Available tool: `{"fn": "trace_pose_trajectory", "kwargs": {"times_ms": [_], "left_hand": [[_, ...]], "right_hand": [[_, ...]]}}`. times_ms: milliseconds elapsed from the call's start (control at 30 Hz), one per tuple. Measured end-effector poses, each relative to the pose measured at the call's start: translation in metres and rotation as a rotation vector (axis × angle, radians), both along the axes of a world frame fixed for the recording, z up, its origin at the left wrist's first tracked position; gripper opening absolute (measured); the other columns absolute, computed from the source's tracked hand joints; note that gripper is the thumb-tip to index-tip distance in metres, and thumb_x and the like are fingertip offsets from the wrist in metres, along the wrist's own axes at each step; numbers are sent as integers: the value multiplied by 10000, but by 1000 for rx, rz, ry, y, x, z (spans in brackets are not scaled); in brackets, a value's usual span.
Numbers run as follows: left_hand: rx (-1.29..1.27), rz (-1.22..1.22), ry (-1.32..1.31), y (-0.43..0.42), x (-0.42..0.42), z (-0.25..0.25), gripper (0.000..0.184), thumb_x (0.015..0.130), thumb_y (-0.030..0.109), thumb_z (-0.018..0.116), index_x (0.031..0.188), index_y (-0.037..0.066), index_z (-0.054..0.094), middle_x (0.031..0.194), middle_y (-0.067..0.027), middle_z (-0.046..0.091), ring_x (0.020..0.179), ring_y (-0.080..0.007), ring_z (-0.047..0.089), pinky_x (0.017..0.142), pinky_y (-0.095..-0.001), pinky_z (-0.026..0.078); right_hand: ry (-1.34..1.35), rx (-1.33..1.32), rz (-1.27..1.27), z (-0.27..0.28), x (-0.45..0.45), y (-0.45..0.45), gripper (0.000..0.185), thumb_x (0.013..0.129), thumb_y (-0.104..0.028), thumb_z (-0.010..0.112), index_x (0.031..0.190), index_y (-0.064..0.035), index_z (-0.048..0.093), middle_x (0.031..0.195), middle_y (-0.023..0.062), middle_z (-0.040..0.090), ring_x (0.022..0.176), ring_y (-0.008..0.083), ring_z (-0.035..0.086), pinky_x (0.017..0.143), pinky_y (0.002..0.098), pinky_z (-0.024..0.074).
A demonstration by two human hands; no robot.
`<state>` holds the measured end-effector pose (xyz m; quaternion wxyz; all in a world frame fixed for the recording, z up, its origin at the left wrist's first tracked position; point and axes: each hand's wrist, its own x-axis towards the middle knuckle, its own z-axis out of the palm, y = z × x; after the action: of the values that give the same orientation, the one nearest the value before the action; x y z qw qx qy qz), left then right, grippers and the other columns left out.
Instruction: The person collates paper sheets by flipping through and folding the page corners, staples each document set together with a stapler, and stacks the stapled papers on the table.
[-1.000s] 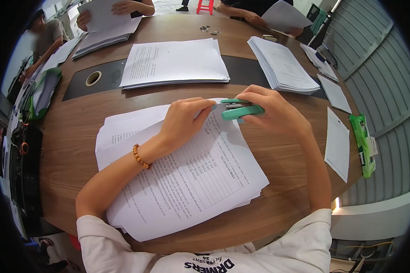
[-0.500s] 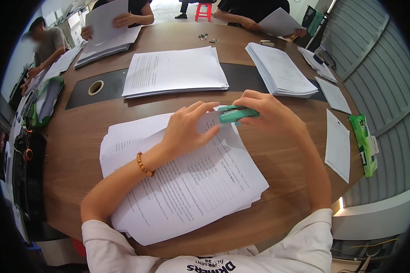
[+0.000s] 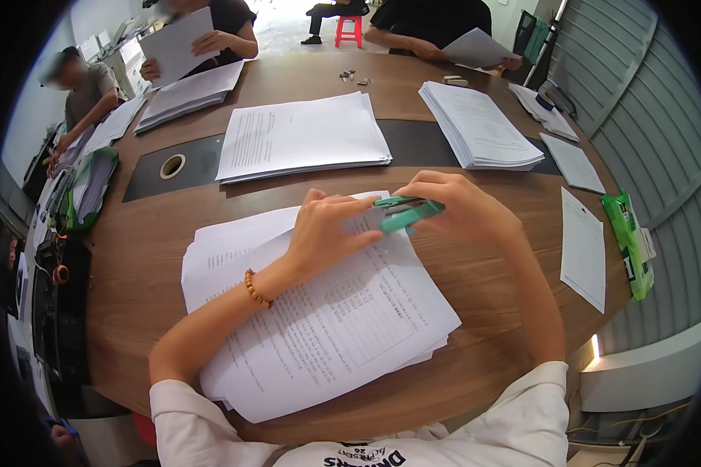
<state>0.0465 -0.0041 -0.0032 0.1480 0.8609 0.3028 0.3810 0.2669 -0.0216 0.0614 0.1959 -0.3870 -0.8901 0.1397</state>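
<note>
A green stapler [image 3: 411,215] is in my right hand [image 3: 463,204], its jaws spread at the top corner of the printed sheets [image 3: 327,335]. My left hand [image 3: 323,231] lies over the upper part of these sheets. Its thumb and fingers hold the corner beside the stapler's jaws. The sheets form a loose, slightly fanned pile, tilted on the wooden table [image 3: 491,311]. Whether the stapler touches the paper is hard to make out.
Beyond my hands lie a paper stack [image 3: 304,138] and another stack [image 3: 481,128] to its right. A tape roll [image 3: 173,166] sits at the left. Single sheets and a green packet [image 3: 628,245] line the right edge. Several people sit around the table, two holding papers.
The stapler has tilted, and its jaws appear wider apart at the corner. My view has shifted slightly. At the back left, a person has moved the held sheets away from the stack.
</note>
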Motion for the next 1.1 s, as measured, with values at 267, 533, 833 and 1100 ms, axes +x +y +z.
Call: {"fn": "trace_pose_trajectory", "kwargs": {"times_ms": [267,533,833,1100], "left_hand": [[-41,45,-65,0,1,-3,388,705,150,688,1074,87,586,867,-81,653,656,-172,565,740,-275,344],[-128,35,-141,2,-4,3,172,771,84,614,941,55,612,759,-95,646,589,-190,562,744,-281,390],[-430,-22,-781,5,-42,55,110,811,46,593,917,24,607,855,-10,623,778,-56,562,666,-187,448],[-142,124,-1172,31,-90,81,148,809,119,628,910,13,611,822,-27,638,729,-36,556,629,-163,429]], "right_hand": [[-38,-100,-221,-28,64,2,406,670,-172,711,1018,-7,582,916,132,591,926,272,524,778,346,436],[-99,-142,-319,-35,66,1,473,731,-162,664,1164,-50,511,1141,118,501,1053,257,483,900,321,391],[547,-920,367,-25,32,-12,722,754,-410,652,1291,-21,365,1169,140,519,1065,234,511,906,360,376],[1044,-727,399,-37,-68,-64,1038,618,-256,799,1358,-6,114,1312,126,352,1204,234,354,1007,379,260]]}}
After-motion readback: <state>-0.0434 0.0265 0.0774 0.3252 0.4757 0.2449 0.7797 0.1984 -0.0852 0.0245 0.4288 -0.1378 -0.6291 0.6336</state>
